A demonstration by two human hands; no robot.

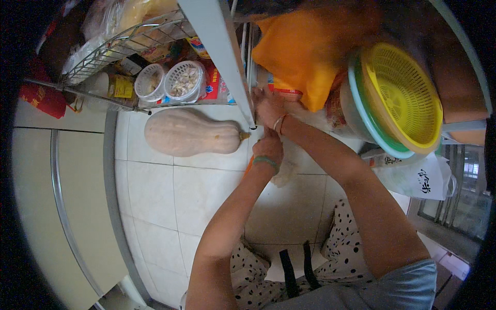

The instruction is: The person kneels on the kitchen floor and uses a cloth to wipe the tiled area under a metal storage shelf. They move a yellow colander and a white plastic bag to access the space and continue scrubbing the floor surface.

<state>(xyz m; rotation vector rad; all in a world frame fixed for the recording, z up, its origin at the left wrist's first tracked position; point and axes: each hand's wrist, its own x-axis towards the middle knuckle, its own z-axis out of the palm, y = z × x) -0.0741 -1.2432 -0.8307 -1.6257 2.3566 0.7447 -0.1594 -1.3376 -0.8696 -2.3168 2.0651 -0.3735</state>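
My left hand (267, 147), with a green band at the wrist, is curled just right of the metal shelf post (222, 57). A sliver of an orange thing (249, 166) sticks out under it, and the rest is hidden. My right hand (264, 106), a thin bracelet on its wrist, reaches above the left hand to packets (287, 94) on the low shelf under an orange bag (305, 57). Its fingers are hidden from view. A pale crumpled bag (284, 173) lies between my forearms. A long tan squash (191, 133) lies on the tiled floor, its stem near my left hand.
A wire rack (103, 51) at upper left holds a white basket of garlic (184, 80) and another white basket (150, 81). A yellow colander (400, 95) sits in stacked basins on the right, above a white printed bag (418, 178). A cabinet door (57, 206) stands on the left.
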